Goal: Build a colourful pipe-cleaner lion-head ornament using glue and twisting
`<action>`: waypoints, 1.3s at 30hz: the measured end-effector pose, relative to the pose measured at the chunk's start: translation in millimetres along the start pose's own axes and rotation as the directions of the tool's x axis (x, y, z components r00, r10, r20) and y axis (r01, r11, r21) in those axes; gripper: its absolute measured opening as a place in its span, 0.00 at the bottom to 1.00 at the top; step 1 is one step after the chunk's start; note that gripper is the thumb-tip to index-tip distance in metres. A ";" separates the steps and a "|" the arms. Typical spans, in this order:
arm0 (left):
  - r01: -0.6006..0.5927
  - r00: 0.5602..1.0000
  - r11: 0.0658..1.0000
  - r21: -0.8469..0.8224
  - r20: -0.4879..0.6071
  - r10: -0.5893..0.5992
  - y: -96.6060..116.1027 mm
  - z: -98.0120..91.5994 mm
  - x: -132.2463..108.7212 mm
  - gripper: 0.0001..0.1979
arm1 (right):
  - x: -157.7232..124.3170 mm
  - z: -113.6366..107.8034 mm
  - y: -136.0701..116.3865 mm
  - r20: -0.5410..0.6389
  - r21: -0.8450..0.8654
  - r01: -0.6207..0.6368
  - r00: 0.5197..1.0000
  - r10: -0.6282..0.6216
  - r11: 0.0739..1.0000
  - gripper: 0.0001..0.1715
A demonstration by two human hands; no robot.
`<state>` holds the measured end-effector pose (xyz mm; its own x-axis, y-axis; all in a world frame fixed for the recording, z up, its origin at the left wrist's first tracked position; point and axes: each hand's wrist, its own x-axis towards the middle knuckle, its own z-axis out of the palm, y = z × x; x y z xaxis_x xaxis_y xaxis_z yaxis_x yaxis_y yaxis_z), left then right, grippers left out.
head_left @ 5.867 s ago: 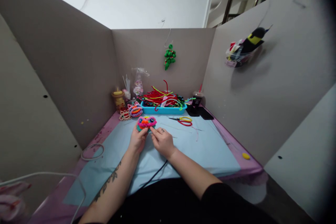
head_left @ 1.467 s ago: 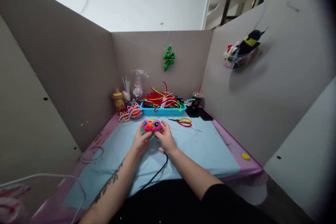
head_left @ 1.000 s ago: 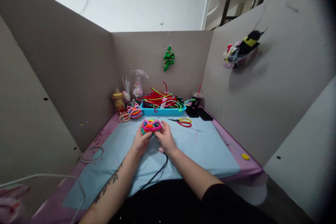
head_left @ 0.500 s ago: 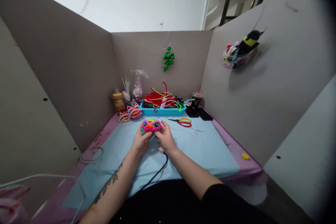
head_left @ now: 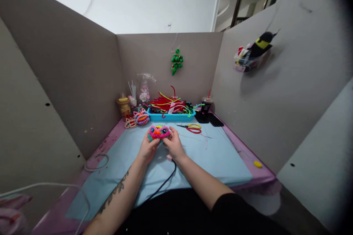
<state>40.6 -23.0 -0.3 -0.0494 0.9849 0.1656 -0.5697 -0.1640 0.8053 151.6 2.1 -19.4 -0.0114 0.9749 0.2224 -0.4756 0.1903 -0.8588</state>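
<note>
Between my two hands is a fuzzy pipe-cleaner animal head (head_left: 159, 133), pink, orange and teal, with two dark shiny eyes facing me. My left hand (head_left: 148, 147) is closed on its left side, thumb at the lower front. On its right side my right hand (head_left: 173, 143) grips it, thumb and fingers pressed at the edge. The piece is held above the blue cloth, and its underside is partly hidden by my thumbs. A pair of scissors (head_left: 193, 128) with red and yellow handles lies beyond my right hand. Two similar pipe-cleaner heads (head_left: 141, 116) sit at the back left.
A blue tray (head_left: 171, 118) heaped with red and green pipe cleaners stands at the back. Right of it are a dark drink cup (head_left: 206, 105) and a black phone-like slab (head_left: 215, 119). A black cable (head_left: 164, 182) runs below my hands. Grey panels enclose the table on three sides.
</note>
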 end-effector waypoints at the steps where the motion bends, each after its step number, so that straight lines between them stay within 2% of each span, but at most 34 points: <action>1: -0.001 1.000 1.000 -0.003 0.003 0.001 0.0 0.0 0.0 0.39 | -0.1 0.1 -0.1 -0.003 -0.001 -0.001 1.000 0.001 1.000 0.39; 10: -0.001 1.000 1.000 -0.017 -0.008 0.001 0.2 -0.4 1.3 0.37 | -0.2 0.6 1.0 -0.006 0.023 0.002 1.000 -0.002 1.000 0.41; 18: -0.007 1.000 1.000 -0.018 0.002 0.007 1.3 -0.1 1.6 0.36 | -3.4 0.9 -2.0 0.042 0.056 0.013 0.999 -0.015 0.998 0.41; 39: 0.001 1.000 1.000 -0.005 -0.012 -0.001 0.3 1.7 -0.6 0.38 | -2.2 1.0 -1.6 0.009 -0.010 0.007 1.000 -0.007 1.000 0.36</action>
<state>41.8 -23.8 0.8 -0.0590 0.9857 0.1580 -0.5740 -0.1630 0.8025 151.6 -0.5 -18.0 -0.0158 0.9724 0.2328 -0.4671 0.1987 -0.8616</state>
